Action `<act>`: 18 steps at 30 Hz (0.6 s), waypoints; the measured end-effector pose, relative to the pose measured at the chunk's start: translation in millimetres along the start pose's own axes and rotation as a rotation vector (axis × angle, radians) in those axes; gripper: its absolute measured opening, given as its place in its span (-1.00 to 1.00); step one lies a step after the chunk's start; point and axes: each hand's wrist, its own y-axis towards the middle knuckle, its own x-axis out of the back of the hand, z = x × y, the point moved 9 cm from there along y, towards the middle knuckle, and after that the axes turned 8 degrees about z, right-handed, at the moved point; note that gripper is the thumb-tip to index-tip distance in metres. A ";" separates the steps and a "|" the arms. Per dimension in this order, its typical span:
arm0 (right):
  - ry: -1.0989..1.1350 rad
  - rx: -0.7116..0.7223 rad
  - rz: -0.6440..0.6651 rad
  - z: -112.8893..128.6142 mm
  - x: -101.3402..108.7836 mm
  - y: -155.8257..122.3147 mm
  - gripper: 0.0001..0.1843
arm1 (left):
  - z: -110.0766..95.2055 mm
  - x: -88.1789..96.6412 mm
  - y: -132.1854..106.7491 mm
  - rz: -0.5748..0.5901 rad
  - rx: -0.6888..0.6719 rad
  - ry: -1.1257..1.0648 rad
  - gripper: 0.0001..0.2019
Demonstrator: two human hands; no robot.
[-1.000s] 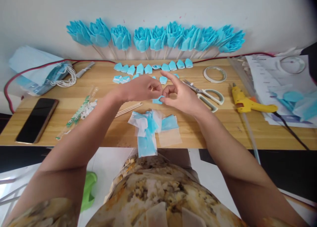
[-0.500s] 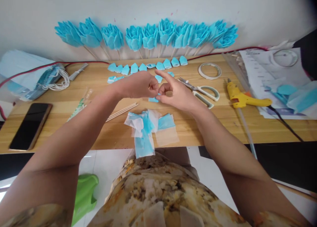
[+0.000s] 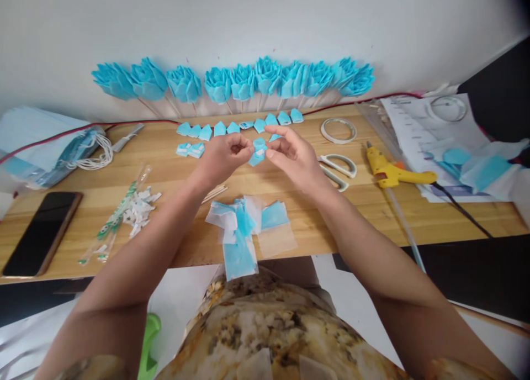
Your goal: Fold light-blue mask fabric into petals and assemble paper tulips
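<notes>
My left hand (image 3: 221,158) and my right hand (image 3: 292,153) meet above the wooden table (image 3: 165,164). Between them is a small folded blue petal (image 3: 255,158), pinched at my right thumb and fingertips. My left hand's fingers are curled into a pinch just left of it; what they hold is too small to see. Behind the hands lie two rows of folded blue petals (image 3: 232,128). A pile of cut blue and white mask pieces (image 3: 244,225) sits at the near table edge.
Blue paper flowers on sticks (image 3: 242,82) lean on the wall. Scissors (image 3: 337,167), a tape ring (image 3: 338,130), a yellow glue gun (image 3: 389,170) and papers (image 3: 430,131) lie right. Left are wooden skewers (image 3: 213,192), a packet with paper scraps (image 3: 124,209), a phone (image 3: 39,233) and face masks (image 3: 62,148).
Both hands have moved a little farther from me with the petal. My right index finger has curled in, and the view has tilted upward.
</notes>
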 end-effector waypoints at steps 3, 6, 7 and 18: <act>0.019 -0.017 0.041 0.4 -5.6 0.3 -0.42 | -0.1 -3.0 -1.8 -0.018 -0.005 -0.032 -0.88; 0.029 -0.022 0.060 2.0 -7.2 0.1 -0.42 | 1.9 -4.8 -2.2 -0.044 0.003 -0.075 -0.89; 0.031 -0.020 0.064 2.7 -7.3 0.0 -0.42 | 3.1 -5.5 -2.4 -0.051 0.009 -0.100 -0.89; -0.057 -0.016 0.026 0.4 -3.4 0.7 -0.43 | 11.7 -9.1 -6.4 -0.028 0.035 -0.327 -0.81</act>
